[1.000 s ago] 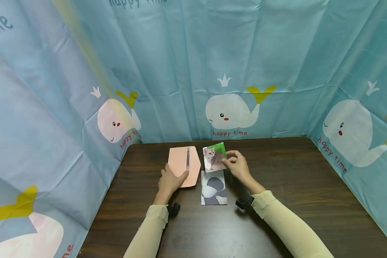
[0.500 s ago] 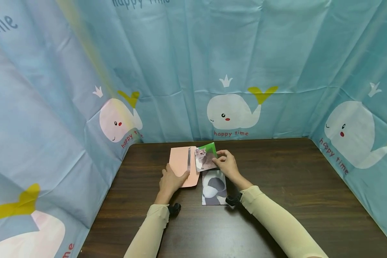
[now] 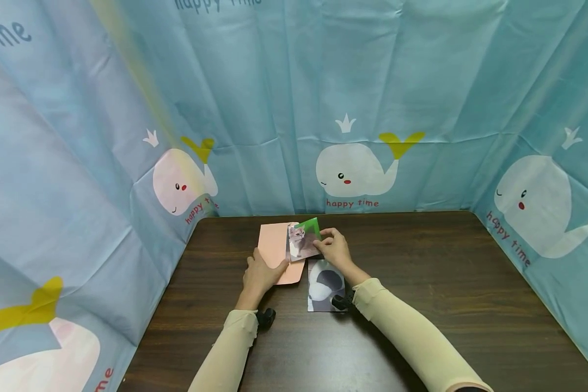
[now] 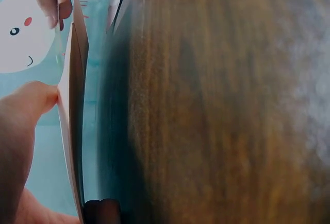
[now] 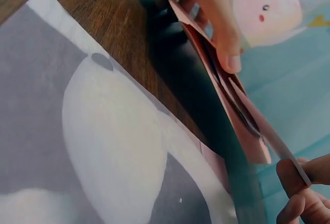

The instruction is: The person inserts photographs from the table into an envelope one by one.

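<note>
A pink envelope (image 3: 273, 245) with its flap side to the right is held by my left hand (image 3: 261, 275). In the left wrist view my thumb (image 4: 38, 98) presses its upper face, with a fingertip (image 4: 105, 211) under it. My right hand (image 3: 334, 247) pinches the right edge of a cat photo card (image 3: 302, 244) with a green corner. In the right wrist view the card (image 5: 268, 134) is edge-on, its far end at the envelope's gaping mouth (image 5: 227, 87). A grey-and-white picture card (image 3: 325, 288) lies below, partly covered by the right wrist's camera.
The dark wooden table (image 3: 436, 283) extends to both sides and toward the front. A blue curtain (image 3: 274, 109) with whale prints hangs along the table's back edge and both sides. A black wrist camera (image 3: 265, 318) sits at the left sleeve.
My right hand has carried the cat photo card leftward, from beside the envelope to over its flap and mouth. The left hand keeps its hold on the envelope; the grey-and-white card stays put.
</note>
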Available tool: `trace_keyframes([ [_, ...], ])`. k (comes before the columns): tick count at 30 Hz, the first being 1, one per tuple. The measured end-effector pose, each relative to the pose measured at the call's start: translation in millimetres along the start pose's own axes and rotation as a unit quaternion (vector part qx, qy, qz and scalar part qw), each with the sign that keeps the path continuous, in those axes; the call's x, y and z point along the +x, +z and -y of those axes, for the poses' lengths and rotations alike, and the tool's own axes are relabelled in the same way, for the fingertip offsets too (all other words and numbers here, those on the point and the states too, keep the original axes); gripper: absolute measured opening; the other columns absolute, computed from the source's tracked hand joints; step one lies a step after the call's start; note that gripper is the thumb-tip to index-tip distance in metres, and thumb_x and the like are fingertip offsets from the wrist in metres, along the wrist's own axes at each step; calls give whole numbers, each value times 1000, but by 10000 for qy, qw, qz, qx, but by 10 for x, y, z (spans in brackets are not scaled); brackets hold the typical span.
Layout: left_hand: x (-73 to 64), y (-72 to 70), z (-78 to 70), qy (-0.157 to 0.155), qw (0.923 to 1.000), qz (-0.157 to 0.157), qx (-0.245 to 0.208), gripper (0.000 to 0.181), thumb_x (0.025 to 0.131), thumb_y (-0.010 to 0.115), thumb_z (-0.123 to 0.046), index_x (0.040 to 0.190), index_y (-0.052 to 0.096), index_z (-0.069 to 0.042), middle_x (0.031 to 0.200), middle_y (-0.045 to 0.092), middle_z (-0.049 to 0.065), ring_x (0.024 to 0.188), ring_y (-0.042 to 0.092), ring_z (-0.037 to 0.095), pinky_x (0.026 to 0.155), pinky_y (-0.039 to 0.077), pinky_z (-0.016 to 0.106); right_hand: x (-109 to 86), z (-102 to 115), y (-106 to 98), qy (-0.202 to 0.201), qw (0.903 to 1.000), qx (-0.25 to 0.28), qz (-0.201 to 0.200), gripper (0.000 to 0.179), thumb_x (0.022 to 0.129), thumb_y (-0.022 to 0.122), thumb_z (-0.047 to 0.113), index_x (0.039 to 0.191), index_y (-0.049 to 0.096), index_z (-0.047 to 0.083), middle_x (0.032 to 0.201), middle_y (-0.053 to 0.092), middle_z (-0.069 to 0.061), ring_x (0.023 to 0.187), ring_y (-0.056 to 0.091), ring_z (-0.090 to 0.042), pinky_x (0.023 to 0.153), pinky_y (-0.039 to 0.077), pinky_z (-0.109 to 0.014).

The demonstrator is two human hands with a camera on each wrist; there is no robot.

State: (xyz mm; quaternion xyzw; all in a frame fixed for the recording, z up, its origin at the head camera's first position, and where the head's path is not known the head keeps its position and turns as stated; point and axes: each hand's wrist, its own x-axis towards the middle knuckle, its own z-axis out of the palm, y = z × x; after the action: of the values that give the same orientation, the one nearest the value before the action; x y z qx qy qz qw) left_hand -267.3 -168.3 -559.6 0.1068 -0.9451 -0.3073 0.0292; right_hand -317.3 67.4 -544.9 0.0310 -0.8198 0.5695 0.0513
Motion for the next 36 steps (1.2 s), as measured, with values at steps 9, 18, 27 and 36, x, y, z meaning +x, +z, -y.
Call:
trace_keyframes([
  [9,7,-9,11,1,10000,6,51,121,77,63,-78,157,18,0,142,38,32,115,54,55,92,45,65,19,34,123,264,9996,62,68,37,91,76,22,119,60,3,74,72,-5,57,56,-11,49,39,-26],
  [18,-7,-6,0,-19,10000,33,25,120,78,65,-75,157,17,1,142,38,33,115,54,56,92,44,65,-11,74,163,417,9986,254,178,33,96,69,25,118,62,1,86,74,-15,58,59,-14,52,43,-26],
  [27,-10,-7,-14,-2,10000,22,39,120,78,64,-76,157,18,1,142,38,34,114,54,56,92,45,65,15,60,186,287,9993,94,239,28,94,70,18,116,65,1,79,72,-7,64,60,-13,55,44,-27],
  [36,4,15,2,-6,10000,-14,41,120,77,65,-76,157,19,1,140,38,33,113,55,55,93,45,63,21,81,272,180,9994,-84,274,28,92,71,15,116,67,1,79,73,-6,60,59,-11,52,44,-26],
])
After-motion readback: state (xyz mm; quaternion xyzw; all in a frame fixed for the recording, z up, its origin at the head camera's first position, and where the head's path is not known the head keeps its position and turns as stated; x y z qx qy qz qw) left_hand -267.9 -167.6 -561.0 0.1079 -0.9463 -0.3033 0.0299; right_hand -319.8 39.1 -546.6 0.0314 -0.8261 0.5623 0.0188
